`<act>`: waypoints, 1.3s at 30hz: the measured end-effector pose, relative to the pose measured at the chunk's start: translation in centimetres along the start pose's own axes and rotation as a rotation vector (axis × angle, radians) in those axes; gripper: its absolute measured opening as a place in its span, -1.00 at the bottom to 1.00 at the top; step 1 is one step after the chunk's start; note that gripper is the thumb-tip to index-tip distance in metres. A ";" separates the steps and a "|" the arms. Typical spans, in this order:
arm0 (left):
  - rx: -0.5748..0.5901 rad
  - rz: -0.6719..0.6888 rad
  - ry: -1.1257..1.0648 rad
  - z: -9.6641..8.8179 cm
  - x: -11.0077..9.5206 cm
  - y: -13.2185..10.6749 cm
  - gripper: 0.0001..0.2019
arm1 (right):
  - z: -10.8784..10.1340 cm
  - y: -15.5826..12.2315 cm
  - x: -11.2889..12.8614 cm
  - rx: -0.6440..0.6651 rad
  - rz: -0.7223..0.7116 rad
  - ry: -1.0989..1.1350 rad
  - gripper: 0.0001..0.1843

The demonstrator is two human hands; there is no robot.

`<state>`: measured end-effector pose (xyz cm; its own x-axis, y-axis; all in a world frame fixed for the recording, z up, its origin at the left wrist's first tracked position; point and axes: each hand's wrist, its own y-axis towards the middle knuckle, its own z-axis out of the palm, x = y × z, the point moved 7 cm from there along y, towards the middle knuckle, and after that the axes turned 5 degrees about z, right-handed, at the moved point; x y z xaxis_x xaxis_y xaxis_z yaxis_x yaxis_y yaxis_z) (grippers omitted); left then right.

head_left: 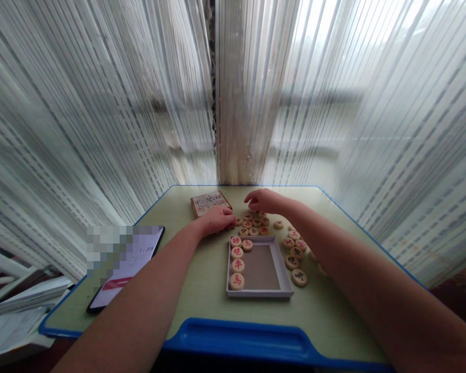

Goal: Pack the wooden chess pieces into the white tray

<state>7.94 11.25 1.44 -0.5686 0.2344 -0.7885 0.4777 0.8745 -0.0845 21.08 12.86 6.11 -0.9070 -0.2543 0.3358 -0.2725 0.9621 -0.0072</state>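
Observation:
Round wooden xiangqi pieces with red or black characters lie in a loose cluster (254, 231) beyond an open shallow box tray (287, 280). Inside that tray, several red-marked pieces (237, 266) line the left side, and one more (247, 245) sits at the top beside them. My left hand (218, 219) rests on the table left of the cluster, fingers curled together, its tips against or just beside a piece (238, 221); whether it grips anything is hidden. Over the cluster's far edge reaches my right hand (263, 200), its bent fingers apart with nothing visible in them.
A box lid (209, 202) printed with Chinese writing lies behind my left hand. More pieces (296, 253) are scattered right of the tray, partly under my right forearm. A phone (134, 267) lies at the left edge. Sheer curtains (244, 93) hang behind the blue-rimmed table.

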 end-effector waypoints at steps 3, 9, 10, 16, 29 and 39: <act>0.000 -0.015 -0.002 0.0 0.3 0.1 -0.86 | 0.0 0.1 -0.9 0.062 0.007 0.107 -0.60; -0.010 -0.017 0.033 -0.1 0.1 -0.1 -0.86 | -0.6 0.1 -1.2 0.052 -0.014 -0.098 -0.68; -0.011 -0.013 0.036 -0.1 0.0 -0.2 -0.85 | -0.8 0.1 -1.2 0.050 -0.015 -0.091 -0.67; -0.004 -0.023 0.039 -0.1 0.0 -0.2 -0.86 | -0.1 -0.4 -0.9 0.203 -0.023 -0.054 -0.69; 0.011 -0.034 -0.031 0.1 0.3 0.0 -0.87 | -4.5 -2.9 2.1 0.051 -0.041 -0.155 -0.73; 0.103 0.059 -0.138 0.8 -0.8 -1.5 -0.83 | -6.6 -10.8 3.6 -0.212 0.003 -0.155 -0.80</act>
<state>8.17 9.39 1.68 -0.4433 0.2176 -0.8695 0.5777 0.8111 -0.0916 22.83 2.14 13.58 -0.9507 -0.2472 0.1872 -0.2107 0.9579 0.1950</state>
